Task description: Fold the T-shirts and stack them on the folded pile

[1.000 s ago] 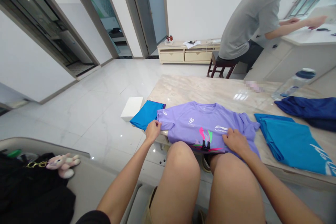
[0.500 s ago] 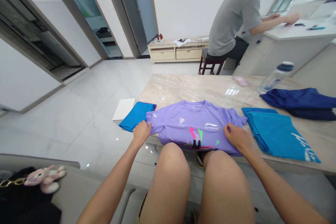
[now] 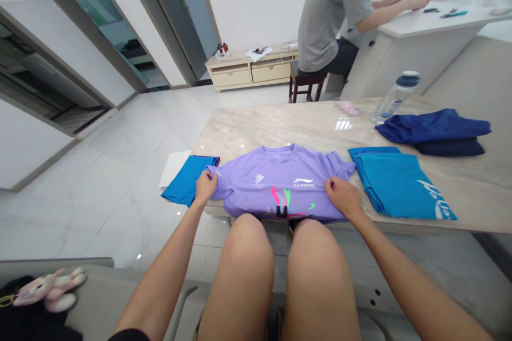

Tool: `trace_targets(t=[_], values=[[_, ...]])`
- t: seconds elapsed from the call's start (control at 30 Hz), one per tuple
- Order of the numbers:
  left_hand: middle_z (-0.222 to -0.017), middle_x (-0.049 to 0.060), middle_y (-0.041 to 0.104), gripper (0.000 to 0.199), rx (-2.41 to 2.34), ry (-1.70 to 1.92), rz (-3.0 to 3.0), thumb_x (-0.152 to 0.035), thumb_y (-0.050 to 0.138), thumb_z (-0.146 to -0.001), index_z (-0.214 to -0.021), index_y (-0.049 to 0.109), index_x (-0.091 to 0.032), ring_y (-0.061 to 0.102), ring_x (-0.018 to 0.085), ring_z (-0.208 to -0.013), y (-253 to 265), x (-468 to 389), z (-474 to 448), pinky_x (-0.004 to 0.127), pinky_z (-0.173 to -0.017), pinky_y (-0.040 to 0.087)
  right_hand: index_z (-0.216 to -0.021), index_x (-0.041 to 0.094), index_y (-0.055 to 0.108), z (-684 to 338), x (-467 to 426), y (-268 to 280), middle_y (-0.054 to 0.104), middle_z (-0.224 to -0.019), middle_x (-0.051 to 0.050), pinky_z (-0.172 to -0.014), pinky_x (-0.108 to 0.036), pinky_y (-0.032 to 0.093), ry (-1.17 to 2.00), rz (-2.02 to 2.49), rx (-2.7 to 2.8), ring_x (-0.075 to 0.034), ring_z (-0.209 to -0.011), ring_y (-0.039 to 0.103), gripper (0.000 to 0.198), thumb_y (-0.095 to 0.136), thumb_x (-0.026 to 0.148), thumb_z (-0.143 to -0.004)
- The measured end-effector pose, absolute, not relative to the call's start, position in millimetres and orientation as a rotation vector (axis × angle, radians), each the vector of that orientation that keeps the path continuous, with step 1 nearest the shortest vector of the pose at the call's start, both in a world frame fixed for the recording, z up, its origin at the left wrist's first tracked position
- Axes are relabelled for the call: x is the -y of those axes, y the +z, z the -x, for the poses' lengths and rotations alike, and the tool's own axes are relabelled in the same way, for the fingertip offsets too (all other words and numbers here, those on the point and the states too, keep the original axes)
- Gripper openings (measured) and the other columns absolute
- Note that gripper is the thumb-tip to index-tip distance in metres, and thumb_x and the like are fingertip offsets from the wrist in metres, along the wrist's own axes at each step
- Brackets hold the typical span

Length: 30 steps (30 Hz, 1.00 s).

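Head view: purple T-shirt (image 3: 266,178) spread face up along the near edge of the marble-patterned table (image 3: 256,122), toward its near left corner; collar points to the far edge. Left hand (image 3: 206,187) pinches the sleeve end by that corner, next to a folded blue cloth (image 3: 186,180). Right hand (image 3: 344,197), fingers curled, touches the shirt below the other sleeve; cannot tell whether fabric is gripped. Right of shirt, near edge: folded blue garment (image 3: 400,181). Beyond it, navy cloth (image 3: 436,127) and bottle (image 3: 394,100), upright, toward the far edge.

Purple shirt (image 3: 260,176), teal folded cloth (image 3: 400,184), marbled tabletop (image 3: 256,122)
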<state>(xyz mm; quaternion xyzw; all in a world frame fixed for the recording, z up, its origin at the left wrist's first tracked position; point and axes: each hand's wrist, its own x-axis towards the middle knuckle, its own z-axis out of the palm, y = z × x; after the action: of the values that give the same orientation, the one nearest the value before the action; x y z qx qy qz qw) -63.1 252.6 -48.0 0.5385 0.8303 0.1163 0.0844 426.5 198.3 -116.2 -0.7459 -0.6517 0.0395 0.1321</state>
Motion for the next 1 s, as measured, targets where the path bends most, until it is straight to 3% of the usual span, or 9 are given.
trace_targets(t=[0.1, 0.3, 0.53, 0.67, 0.77, 0.9, 1.0], values=[[-0.106, 0.011, 0.08, 0.015, -2.518, 0.44, -1.567, -0.034, 0.058, -0.102, -0.107, 0.063, -0.021, 0.075, 0.025, -0.099, -45.1, -247.1, 58.5, 0.029, -0.082, 0.052, -0.102, 0.019, 0.078, -424.9, -197.3, -113.5, 0.075, -0.091, -0.018, -0.071, -0.039, 0.045, 0.156, 2.181, 1.875, -0.034, -0.087, 0.07, 0.045, 0.038, 0.039, -0.111], [-0.111, 0.013, 0.079, 0.014, -2.392, 0.632, -1.694, -0.034, 0.061, -0.103, -0.111, 0.063, -0.023, 0.076, 0.032, -0.11, -29.6, -244.7, 17.9, 0.037, -0.089, 0.054, -0.099, 0.019, 0.078, -423.5, -197.0, -109.3, 0.076, -0.088, -0.018, -0.07, -0.04, 0.045, 0.124, 2.177, 1.896, -0.033, -0.084, 0.071, 0.045, 0.038, 0.037, -0.111], [-0.102, 0.008, 0.08, 0.031, -1.587, 0.974, -1.433, -0.046, 0.061, -0.105, -0.123, 0.059, -0.02, 0.075, 0.017, -0.073, -14.4, -277.6, -37.6, 0.028, -0.068, 0.059, -0.097, 0.019, 0.077, -424.0, -195.6, -111.0, 0.078, -0.088, -0.016, -0.067, -0.036, 0.042, 0.076, 2.192, 1.912, -0.029, -0.08, 0.071, 0.043, 0.04, 0.037, -0.111], [-0.107, 0.01, 0.078, 0.019, -1.749, 0.8, -1.668, -0.031, 0.07, -0.097, -0.11, 0.065, -0.019, 0.076, 0.021, -0.093, -27.3, -306.5, -19.2, 0.031, -0.085, 0.061, -0.098, 0.02, 0.075, -429.5, -208.4, -105.3, 0.078, -0.09, -0.013, -0.069, -0.035, 0.042, 0.115, 2.197, 1.844, -0.028, -0.082, 0.071, 0.041, 0.042, 0.04, -0.111], [-0.125, 0.015, 0.075, 0.031, -1.883, 0.555, -1.879, -0.03, 0.074, -0.092, -0.118, 0.066, -0.017, 0.074, 0.025, -0.108, -45.7, -330.1, 0.9, 0.036, -0.098, 0.058, -0.112, 0.02, 0.073, -437.2, -239.6, -97.0, 0.078, -0.097, -0.012, -0.079, -0.035, 0.047, 0.117, 2.07, 1.829, -0.028, -0.093, 0.071, 0.033, 0.045, 0.038, -0.111], [-0.121, 0.018, 0.075, 0.048, -1.98, 0.309, -1.96, -0.048, 0.082, -0.088, -0.12, 0.067, -0.016, 0.073, 0.032, -0.114, -67.9, -364.1, 11.7, 0.038, -0.098, 0.056, -0.136, 0.014, 0.065, -446.5, -299.4, -91.8, 0.072, -0.126, -0.019, -0.103, -0.042, 0.047, 0.089, 1.958, 2.024, -0.033, -0.119, 0.063, 0.04, 0.054, 0.04, -0.108], [-0.113, 0.015, 0.077, 0.041, -1.952, 0.213, -1.985, -0.053, 0.084, -0.086, -0.103, 0.07, -0.019, 0.073, 0.033, -0.113, -77.0, -384.0, 8.2, 0.035, -0.093, 0.055, -0.139, 0.012, 0.066, -448.1, -336.0, -95.6, 0.063, -0.139, -0.024, -0.11, -0.052, 0.043, 0.108, 2.089, 2.072, -0.04, -0.127, 0.054, 0.054, 0.061, 0.054, -0.105]])
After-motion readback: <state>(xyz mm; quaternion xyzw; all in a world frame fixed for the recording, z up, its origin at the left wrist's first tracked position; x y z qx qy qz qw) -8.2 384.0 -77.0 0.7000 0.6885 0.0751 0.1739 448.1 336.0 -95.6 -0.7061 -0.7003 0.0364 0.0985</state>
